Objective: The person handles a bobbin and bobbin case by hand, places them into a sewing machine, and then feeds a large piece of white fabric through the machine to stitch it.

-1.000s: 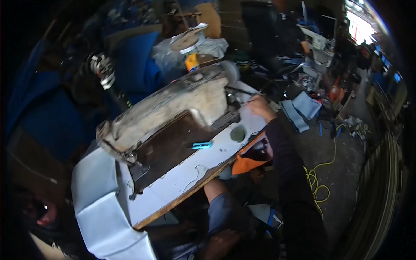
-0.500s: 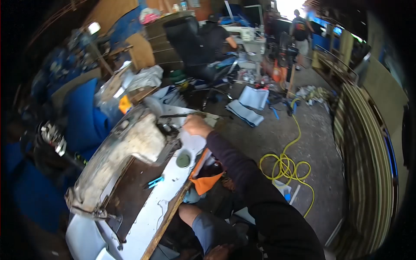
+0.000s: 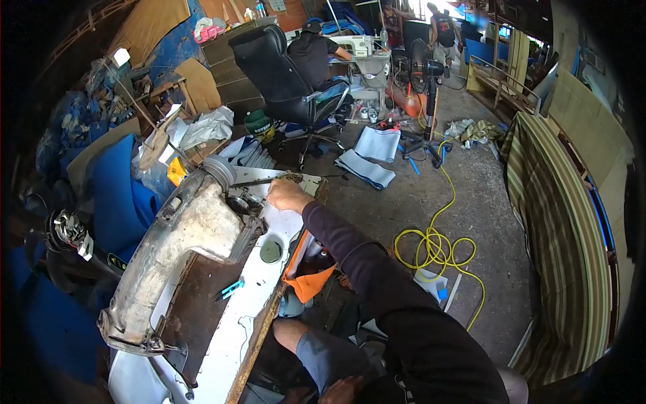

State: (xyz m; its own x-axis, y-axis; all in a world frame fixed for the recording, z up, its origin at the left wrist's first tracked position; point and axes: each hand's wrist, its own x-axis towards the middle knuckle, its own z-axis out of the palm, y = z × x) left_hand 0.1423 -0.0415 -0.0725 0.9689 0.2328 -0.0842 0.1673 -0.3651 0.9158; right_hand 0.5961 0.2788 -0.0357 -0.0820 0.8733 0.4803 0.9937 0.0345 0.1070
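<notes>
My right hand (image 3: pixel 287 196) reaches out to the far end of a white tabletop (image 3: pixel 252 303), its fingers curled closed. Anything inside them is hidden. Just left of that hand are small metal parts (image 3: pixel 243 202) at the end of a worn, dirty white sewing machine (image 3: pixel 182 236). A round green lid or disc (image 3: pixel 270 252) sits on the tabletop nearer me. Small light-blue-handled snips (image 3: pixel 231 289) lie by the machine. My left hand (image 3: pixel 341 390) is low at my lap, partly in shadow, and its fingers do not show clearly.
Orange cloth (image 3: pixel 309 283) hangs by the table's edge. A yellow cord (image 3: pixel 434 246) coils on the floor, with folded pale fabric (image 3: pixel 367 158) beyond. Striped fabric (image 3: pixel 548 229) stands at right. A seated person (image 3: pixel 311 57) works at another machine behind a black chair (image 3: pixel 269 74).
My view has shifted slightly and become sharper. My right hand stays at the far end of the tabletop beside the machine, still closed.
</notes>
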